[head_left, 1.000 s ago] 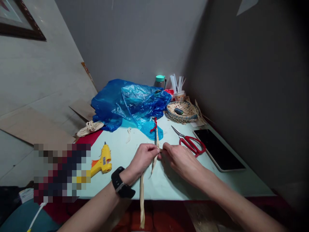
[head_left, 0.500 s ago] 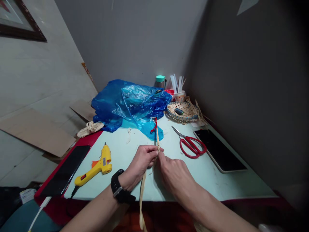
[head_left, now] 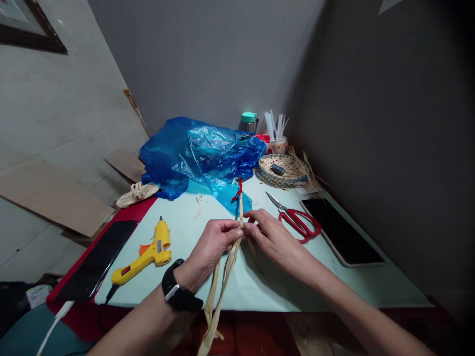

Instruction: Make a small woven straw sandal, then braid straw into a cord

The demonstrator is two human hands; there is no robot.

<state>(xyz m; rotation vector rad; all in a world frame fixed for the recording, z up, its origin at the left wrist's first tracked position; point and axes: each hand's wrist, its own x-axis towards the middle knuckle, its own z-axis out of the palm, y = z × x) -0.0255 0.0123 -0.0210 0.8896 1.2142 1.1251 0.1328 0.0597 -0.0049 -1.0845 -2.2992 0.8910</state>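
A narrow pale braid (head_left: pixel 241 205) of flat straw-like strips runs away from me, its far end tied with a red cord (head_left: pixel 239 190) near the blue bag. My left hand (head_left: pixel 218 236), with a black watch on the wrist, pinches the braid's near end between thumb and fingers. From the other side my right hand (head_left: pixel 267 236) closes thumb and index finger at the same spot. Loose strips (head_left: pixel 227 277) hang from the braid below my left hand and past the table's front edge. The crossing of the strips is partly hidden by my fingertips.
Left on the pale tabletop (head_left: pixel 141 299) lie a yellow glue gun (head_left: pixel 148 254) and a dark phone (head_left: pixel 98 259). Red-handled scissors (head_left: pixel 297 222) and a tablet (head_left: pixel 341 232) lie right. Behind are a blue plastic bag (head_left: pixel 178 153), a woven basket (head_left: pixel 265 170) and a cup of white sticks (head_left: pixel 279 145).
My right hand has turned and lifted, its fingers now coming from the right. More strips hang together below my left hand, which still pinches the braid. The view has shifted slightly.
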